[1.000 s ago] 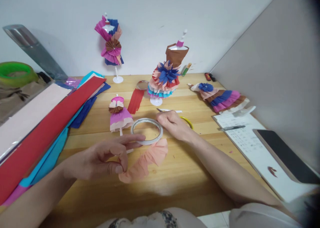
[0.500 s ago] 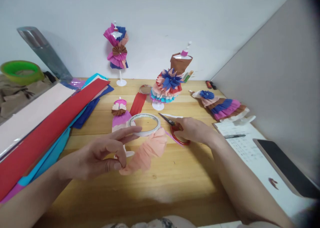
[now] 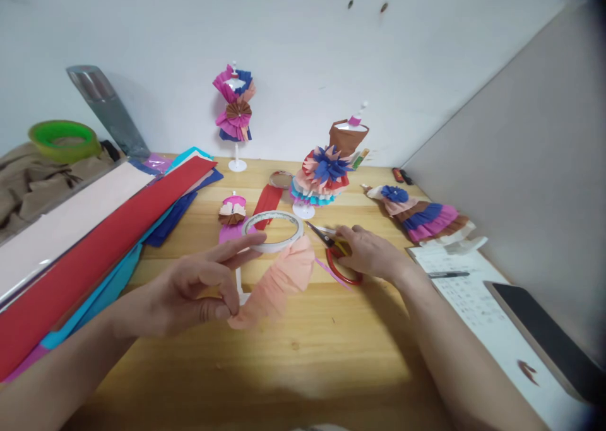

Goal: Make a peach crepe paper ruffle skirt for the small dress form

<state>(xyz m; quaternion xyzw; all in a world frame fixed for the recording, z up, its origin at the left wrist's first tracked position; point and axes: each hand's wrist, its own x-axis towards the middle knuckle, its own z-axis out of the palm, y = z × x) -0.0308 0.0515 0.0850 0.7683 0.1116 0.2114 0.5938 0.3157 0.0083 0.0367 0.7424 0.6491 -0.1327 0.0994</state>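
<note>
My left hand (image 3: 194, 289) pinches one end of a pleated peach crepe paper strip (image 3: 279, 283) between thumb and fingers, and its forefinger lifts a white roll of tape (image 3: 273, 231) off the wooden table (image 3: 303, 355). My right hand (image 3: 369, 251) is closed on the red-handled scissors (image 3: 338, 257), whose blades point left toward the tape. A small mannequin in a pink paper dress (image 3: 231, 219) lies just behind the tape roll.
Long sheets of red, pale pink and blue crepe paper (image 3: 89, 235) lie at the left. Paper-dressed mannequins (image 3: 234, 112) (image 3: 331, 172) stand at the back, another (image 3: 421, 213) lies at the right. A printed sheet with pen (image 3: 449, 273) and a dark tablet (image 3: 544, 324) sit by the grey partition.
My right hand moved from the tape roll to the right and picked up the red scissors. My left hand kept the peach strip and raised the tape slightly. The camera tilted up.
</note>
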